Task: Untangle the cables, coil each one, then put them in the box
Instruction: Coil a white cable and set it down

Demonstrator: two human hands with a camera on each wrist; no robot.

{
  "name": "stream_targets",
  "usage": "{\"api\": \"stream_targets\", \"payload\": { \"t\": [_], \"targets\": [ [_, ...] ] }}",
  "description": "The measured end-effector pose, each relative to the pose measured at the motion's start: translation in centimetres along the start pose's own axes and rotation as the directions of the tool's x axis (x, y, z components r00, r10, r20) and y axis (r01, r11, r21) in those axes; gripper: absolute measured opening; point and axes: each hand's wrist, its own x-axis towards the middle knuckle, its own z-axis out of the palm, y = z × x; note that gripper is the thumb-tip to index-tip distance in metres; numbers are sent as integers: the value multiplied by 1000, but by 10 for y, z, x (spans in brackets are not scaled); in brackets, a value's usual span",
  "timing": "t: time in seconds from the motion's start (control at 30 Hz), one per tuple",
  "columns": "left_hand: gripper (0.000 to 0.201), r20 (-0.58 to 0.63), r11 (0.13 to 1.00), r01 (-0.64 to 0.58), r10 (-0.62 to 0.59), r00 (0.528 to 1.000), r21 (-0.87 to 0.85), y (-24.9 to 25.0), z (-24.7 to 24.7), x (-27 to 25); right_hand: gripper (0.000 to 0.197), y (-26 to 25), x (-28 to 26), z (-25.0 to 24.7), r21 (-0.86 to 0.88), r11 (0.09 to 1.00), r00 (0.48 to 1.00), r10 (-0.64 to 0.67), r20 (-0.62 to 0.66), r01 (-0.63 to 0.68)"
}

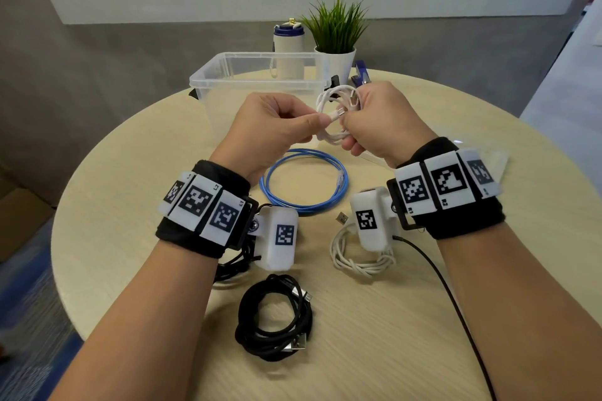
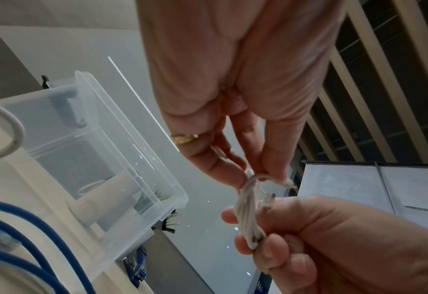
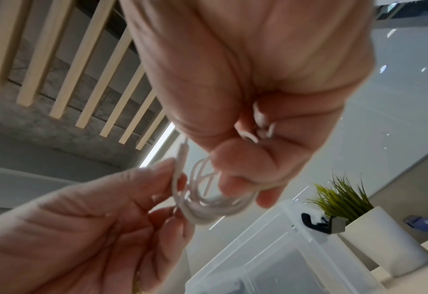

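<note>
Your left hand point(image 1: 270, 127) is raised above the bench point(image 1: 130, 205), thumb and forefinger pinching the plug end of the white cable point(image 1: 338, 114). The left-wrist view shows those fingertips point(image 2: 235, 177) closed on the top of the bundled loops. Nearest you on the left, a black coiled cable point(image 1: 273, 319) lies flat on the bench, and more black cable lies partly hidden under your left wrist. Beyond it, in the middle, a blue coiled cable point(image 1: 304, 181) rests on the bench below your hands. The clear plastic box point(image 1: 254, 81) stands open at the far side, behind your hands. To the right of the blue coil, a second white coiled cable point(image 1: 355, 257) sits beneath your right wrist. Your right hand point(image 1: 381, 120) is curled round the white cable's loops, holding the coil upright just in front of the box. Behind the box stand a white bottle point(image 1: 288, 49) and a potted plant point(image 1: 337, 39), with a blue stapler point(image 1: 361, 73) to their right.
</note>
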Motion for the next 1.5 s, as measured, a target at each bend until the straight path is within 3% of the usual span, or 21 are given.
{"api": "stream_targets", "payload": {
  "t": [0.27, 0.4, 0.5, 0.7, 0.97, 1.13, 1.33, 1.5],
  "targets": [
    [12, -132, 1000, 18, -21, 991, -23, -7, -7, 7, 15, -6, -7, -4, 138, 989, 991, -75, 107, 60],
    [9, -105, 992, -46, 59, 993, 119, -8, -6, 7, 16, -6, -8, -4, 167, 984, 990, -80, 117, 60],
    [13, -79, 989, -85, 95, 992, 125, -3, -7, 5, 16, -5, -7, -5, 182, 982, 991, -74, 116, 52],
    [21, -18, 990, -76, 79, 997, 115, 4, -12, 1, 19, -3, -6, -3, 184, 982, 990, -55, 129, 31],
    [9, -113, 986, -48, 66, 991, 160, 3, -11, 3, 15, -4, -8, -2, 216, 976, 984, -71, 161, 36],
    [14, -126, 976, -40, 68, 990, 214, 0, -13, 4, 14, -3, -8, 0, 209, 977, 982, -80, 172, 43],
    [8, -74, 951, -53, 79, 994, 303, 0, -15, 3, 16, -3, -9, -1, 230, 973, 985, -74, 154, 37],
    [7, -34, 965, -61, 72, 997, 256, 1, -15, 1, 17, -1, -8, -1, 259, 966, 986, -55, 155, 13]
  ]
}}
